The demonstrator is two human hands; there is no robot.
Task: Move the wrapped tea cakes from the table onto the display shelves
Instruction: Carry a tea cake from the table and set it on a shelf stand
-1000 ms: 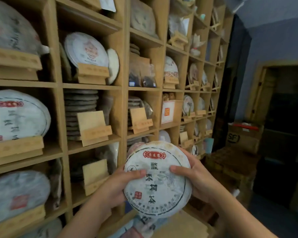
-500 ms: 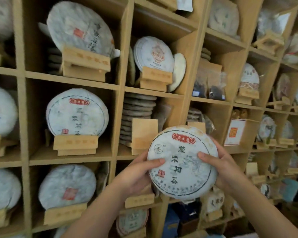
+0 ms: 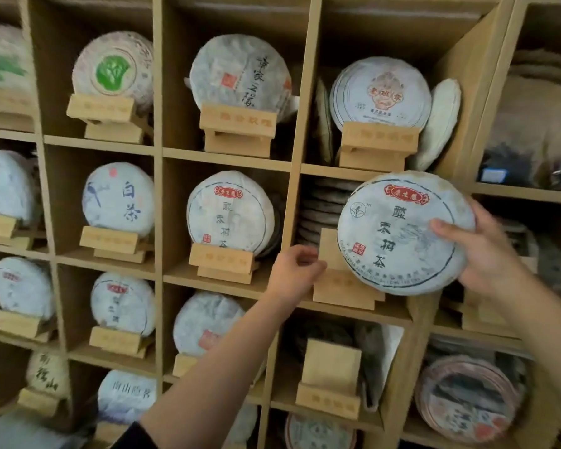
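A round tea cake [image 3: 399, 231] in white paper, with a red label and dark characters, is held upright by its right edge in my right hand [image 3: 486, 254]. It hovers in front of a bare wooden stand [image 3: 340, 286] in a middle cubby, where a stack of cakes [image 3: 321, 209] lies behind. My left hand [image 3: 293, 273] has let go; its fingers curl loosely at the stand's left edge, and whether they touch it I cannot tell. A matching cake [image 3: 230, 215] stands one cubby to the left.
The wooden display shelves [image 3: 157, 150] fill the view, with most cubbies holding a wrapped cake on a stand. Another bare stand [image 3: 331, 377] sits in the cubby below. Dark packets [image 3: 531, 163] fill the upper right cubby.
My left hand released the tea cake and moved left and down toward the stand. My right hand alone carried the cake up and right, and the view swung left, closer to the shelves.
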